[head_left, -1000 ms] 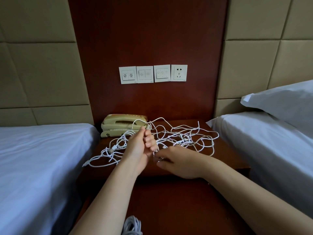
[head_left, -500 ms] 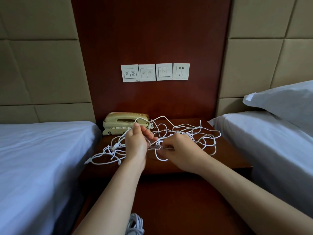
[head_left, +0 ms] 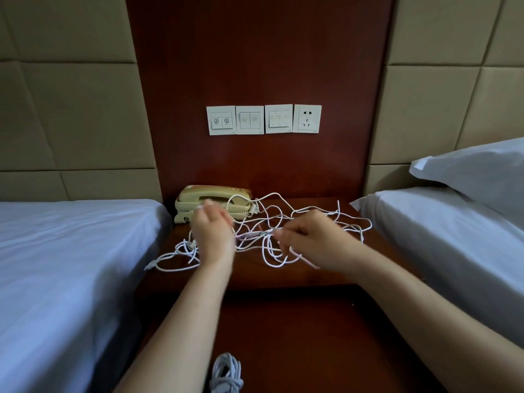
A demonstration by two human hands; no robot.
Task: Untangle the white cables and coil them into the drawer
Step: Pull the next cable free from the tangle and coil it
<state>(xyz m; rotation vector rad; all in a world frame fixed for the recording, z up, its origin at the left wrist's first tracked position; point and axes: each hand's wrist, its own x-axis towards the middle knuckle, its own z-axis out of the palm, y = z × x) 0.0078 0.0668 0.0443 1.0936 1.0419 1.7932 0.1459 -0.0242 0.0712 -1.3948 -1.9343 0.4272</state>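
A tangle of white cables (head_left: 272,222) sprawls across the dark wooden nightstand (head_left: 334,276). My left hand (head_left: 212,234) is raised over the tangle's left part, blurred, fingers curled around a cable strand. My right hand (head_left: 312,239) pinches another strand at the tangle's middle, and a short stretch of cable runs taut between the two hands. One coiled white cable (head_left: 226,373) lies in the open drawer (head_left: 312,350) below, near the bottom edge.
A beige telephone (head_left: 212,202) sits at the nightstand's back left, right behind my left hand. Beds with white sheets flank the nightstand, left (head_left: 71,279) and right (head_left: 453,251), a pillow (head_left: 482,177) on the right one. Switches and a socket (head_left: 263,119) are on the wall panel.
Both hands rose and pulled apart, left hand going left and right hand going right, stretching a cable strand between them. The tangle has loosened and shifted.
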